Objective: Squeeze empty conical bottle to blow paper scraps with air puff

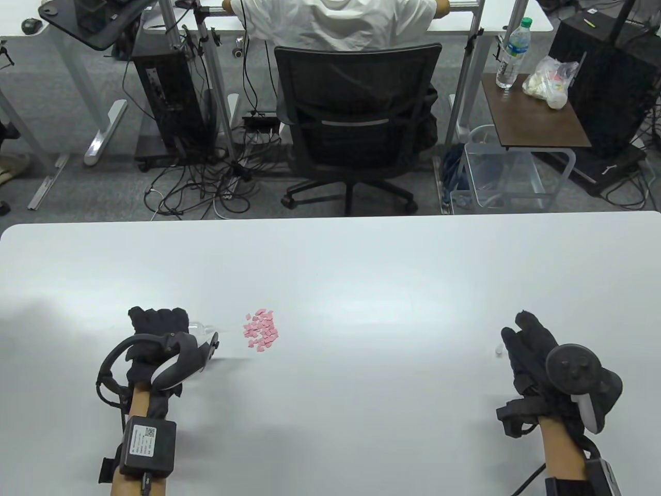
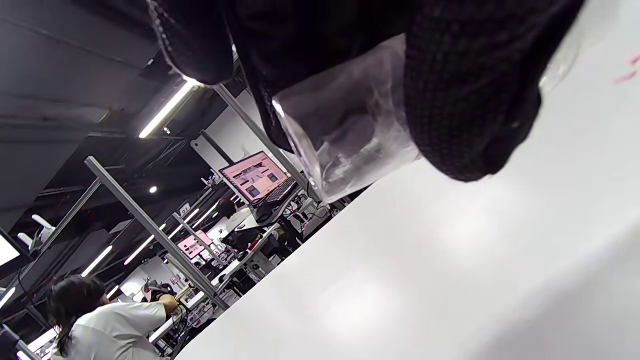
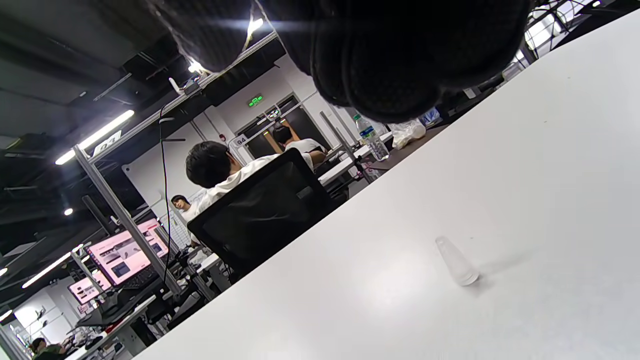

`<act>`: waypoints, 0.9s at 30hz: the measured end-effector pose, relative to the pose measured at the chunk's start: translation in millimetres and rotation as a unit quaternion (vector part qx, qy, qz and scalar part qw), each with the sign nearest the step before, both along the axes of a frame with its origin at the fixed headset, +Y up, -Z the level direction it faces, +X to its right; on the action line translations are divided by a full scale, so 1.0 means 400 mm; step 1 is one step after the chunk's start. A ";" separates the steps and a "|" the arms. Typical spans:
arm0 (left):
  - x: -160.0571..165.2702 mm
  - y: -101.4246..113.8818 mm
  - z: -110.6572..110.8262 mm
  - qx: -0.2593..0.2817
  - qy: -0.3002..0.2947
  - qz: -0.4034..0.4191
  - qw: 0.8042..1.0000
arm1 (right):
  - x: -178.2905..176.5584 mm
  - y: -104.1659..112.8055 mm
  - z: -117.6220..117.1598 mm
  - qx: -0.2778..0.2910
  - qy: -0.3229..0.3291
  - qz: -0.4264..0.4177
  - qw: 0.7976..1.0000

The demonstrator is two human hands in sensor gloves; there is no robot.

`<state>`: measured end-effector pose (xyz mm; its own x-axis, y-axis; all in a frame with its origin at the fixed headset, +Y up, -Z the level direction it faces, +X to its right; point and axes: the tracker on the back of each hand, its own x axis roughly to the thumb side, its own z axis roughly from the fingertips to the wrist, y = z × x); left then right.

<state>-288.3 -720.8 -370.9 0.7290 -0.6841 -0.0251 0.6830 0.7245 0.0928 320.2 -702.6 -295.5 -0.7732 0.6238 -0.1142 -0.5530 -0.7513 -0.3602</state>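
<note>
Low at about 8 o'clock on the white worktop (image 1: 361, 258), the left hand (image 1: 155, 336) grips the clear conical bottle (image 2: 345, 135), fingers (image 2: 470, 90) wrapped round its body, its narrow end pointing toward 3 o'clock at a small heap of pink paper scraps (image 1: 261, 330) just beside it. Well apart at 4 o'clock, the right hand (image 1: 537, 351) rests released on the worktop, near a small clear cap (image 3: 456, 261).
</note>
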 end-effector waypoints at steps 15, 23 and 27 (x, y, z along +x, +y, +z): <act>0.027 -0.028 -0.016 0.001 -0.019 -0.076 0.997 | 0.012 0.002 0.003 0.008 -0.004 -0.014 1.000; 0.037 -0.031 -0.005 0.006 -0.053 -0.078 0.996 | 0.012 0.003 0.005 0.008 -0.001 -0.009 1.000; 0.040 -0.036 -0.006 -0.017 -0.054 -0.068 0.996 | 0.014 0.001 0.006 0.006 -0.003 -0.010 1.000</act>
<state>-272.4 -735.2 -373.2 0.6268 -0.7758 0.0721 0.7625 0.6298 0.1479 325.6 -702.0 -293.1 -0.7599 0.6405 -0.1108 -0.5658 -0.7357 -0.3722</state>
